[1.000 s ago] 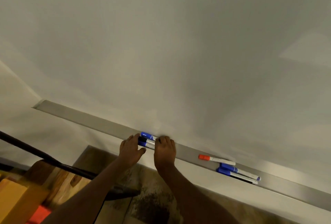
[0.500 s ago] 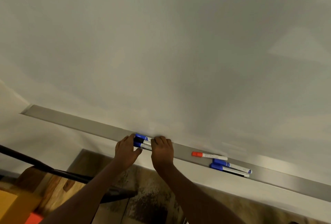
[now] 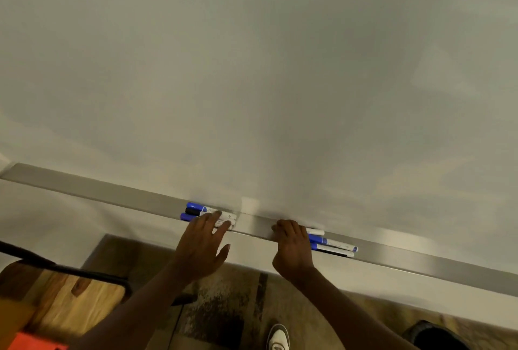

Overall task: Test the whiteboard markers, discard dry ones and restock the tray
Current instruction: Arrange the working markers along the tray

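A long grey tray (image 3: 84,190) runs under the whiteboard (image 3: 252,69). Three markers (image 3: 193,211) with blue, black and blue caps lie side by side on it. My left hand (image 3: 201,243) rests on their white barrels with its fingers straight. Further right lies a second group of markers (image 3: 333,246) with blue bands. My right hand (image 3: 291,246) covers their left ends, its fingers curled down over them. One white barrel end (image 3: 316,232) sticks out from under that hand; its cap is hidden.
A wooden stool top (image 3: 70,302) with a black bar (image 3: 56,265) across it stands at the lower left, beside an orange object (image 3: 33,342). On the patterned rug (image 3: 224,307) are my white shoe (image 3: 277,338) and, at the lower right, a dark round container (image 3: 437,335).
My right hand has left the left group of markers and slid right along the tray onto the second group, covering the red-capped one. My left hand now lies flat on the left group.
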The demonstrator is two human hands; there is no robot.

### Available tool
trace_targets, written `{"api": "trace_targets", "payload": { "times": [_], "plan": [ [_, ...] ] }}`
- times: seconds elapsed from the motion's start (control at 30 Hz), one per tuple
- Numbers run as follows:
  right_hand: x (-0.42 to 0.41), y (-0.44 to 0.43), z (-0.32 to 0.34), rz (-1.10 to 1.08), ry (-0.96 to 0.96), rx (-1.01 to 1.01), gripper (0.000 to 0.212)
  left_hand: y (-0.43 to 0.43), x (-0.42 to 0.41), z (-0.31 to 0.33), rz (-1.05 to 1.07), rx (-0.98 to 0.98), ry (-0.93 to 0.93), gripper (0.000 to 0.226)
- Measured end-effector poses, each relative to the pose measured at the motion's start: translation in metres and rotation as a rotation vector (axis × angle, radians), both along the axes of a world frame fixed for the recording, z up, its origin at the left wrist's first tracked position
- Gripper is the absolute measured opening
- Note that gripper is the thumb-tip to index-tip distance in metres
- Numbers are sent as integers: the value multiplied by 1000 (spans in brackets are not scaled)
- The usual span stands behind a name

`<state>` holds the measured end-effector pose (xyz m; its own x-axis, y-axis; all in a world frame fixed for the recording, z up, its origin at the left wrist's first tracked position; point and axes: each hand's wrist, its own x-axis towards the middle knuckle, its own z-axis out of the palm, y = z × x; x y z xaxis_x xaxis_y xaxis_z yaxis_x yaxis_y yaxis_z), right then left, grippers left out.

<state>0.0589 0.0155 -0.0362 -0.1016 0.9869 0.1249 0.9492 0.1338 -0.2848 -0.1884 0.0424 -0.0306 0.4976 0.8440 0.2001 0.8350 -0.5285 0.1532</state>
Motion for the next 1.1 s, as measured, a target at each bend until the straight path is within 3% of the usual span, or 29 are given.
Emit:
{"api": "trace_targets", "payload": {
  "times": [0.27,0.47,1.1],
  "plan": [
    [72,-13,-11,95,-278,6,41,-9,67,-5,-144,-9,7,50],
    [104,-21,-7,23,-360,-20,38,-6,98,-1,-147,6,-35,45],
    [142,-15,-10,179,-265,-137,40,-6,145,0,-169,-141,-109,49]
  ]
}}
